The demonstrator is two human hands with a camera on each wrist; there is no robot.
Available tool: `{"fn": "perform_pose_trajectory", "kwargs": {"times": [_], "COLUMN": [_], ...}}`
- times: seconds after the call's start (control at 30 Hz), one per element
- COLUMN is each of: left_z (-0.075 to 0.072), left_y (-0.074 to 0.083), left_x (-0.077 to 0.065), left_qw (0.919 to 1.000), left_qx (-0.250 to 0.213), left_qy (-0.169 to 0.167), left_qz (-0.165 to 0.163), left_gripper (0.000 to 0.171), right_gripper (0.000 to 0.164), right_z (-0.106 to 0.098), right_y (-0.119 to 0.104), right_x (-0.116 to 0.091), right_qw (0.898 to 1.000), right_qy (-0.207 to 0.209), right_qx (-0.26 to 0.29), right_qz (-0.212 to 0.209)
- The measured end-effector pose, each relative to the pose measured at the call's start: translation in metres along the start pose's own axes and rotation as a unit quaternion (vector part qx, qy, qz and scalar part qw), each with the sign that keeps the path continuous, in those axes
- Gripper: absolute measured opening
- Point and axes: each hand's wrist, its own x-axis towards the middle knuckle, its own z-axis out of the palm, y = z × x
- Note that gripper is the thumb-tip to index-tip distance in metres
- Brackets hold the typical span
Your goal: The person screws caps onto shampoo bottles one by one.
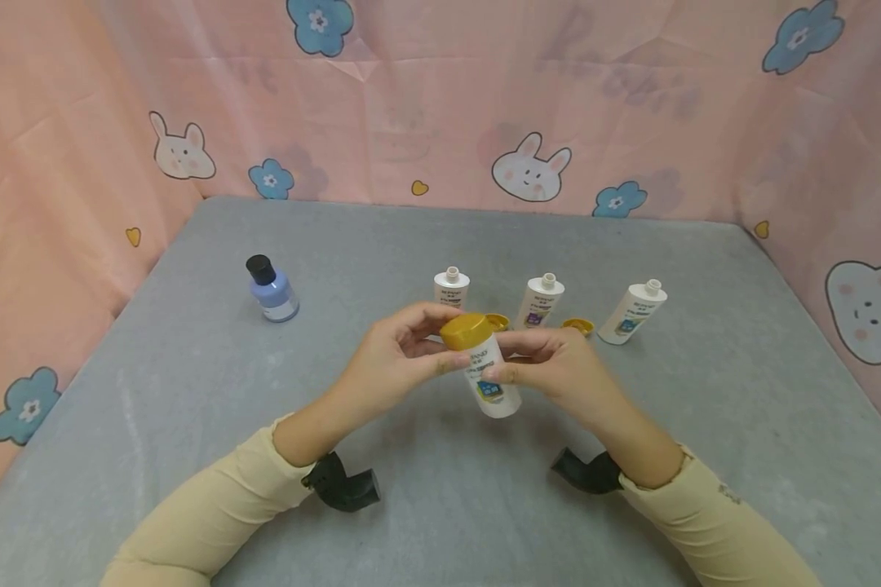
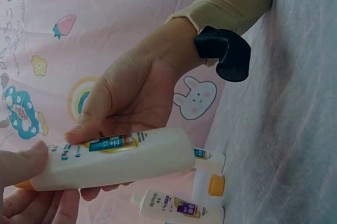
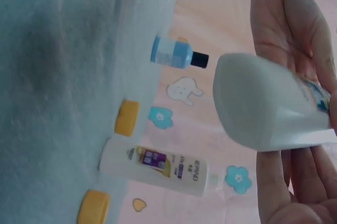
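Note:
Both hands hold a white bottle [image 1: 490,381] with a gold cap [image 1: 466,331], tilted above the grey table. My left hand [image 1: 404,346] pinches it at the cap end, its thumb on the front just below the cap. Lower down, my right hand [image 1: 558,363] grips the body, thumb across the printed label. The rounded base of the bottle [image 3: 253,103] faces the right wrist camera. Behind the hands stand three uncapped white bottles: a left one [image 1: 451,287], a middle one [image 1: 539,302] and a right one [image 1: 633,312].
Two loose gold caps, one [image 1: 497,321] beside the left uncapped bottle and one [image 1: 578,327] beside the middle one, lie on the table [image 1: 382,244]. A blue bottle with a black cap [image 1: 273,289] stands farther left. A pink printed curtain [image 1: 426,106] surrounds the table's back and sides.

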Motion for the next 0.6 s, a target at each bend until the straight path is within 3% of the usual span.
{"fn": "perform_pose_trajectory", "kwargs": {"times": [0.43,0.6], "left_z": [-0.008,-0.021], "left_y": [0.0,0.005], "left_x": [0.0,0.004], "left_qw": [0.9994,0.9971], "left_qx": [0.024,0.039], "left_qy": [0.024,0.064], "left_qz": [-0.003,-0.01], "left_gripper": [0.04,0.04], "right_gripper": [0.043,0.043], "right_z": [0.004,0.0], "right_y": [0.005,0.007], "right_x": [0.003,0.007], "right_qw": [0.999,0.998], "right_qy": [0.013,0.014], "right_qx": [0.028,0.048], "right_qz": [-0.022,-0.022]}}
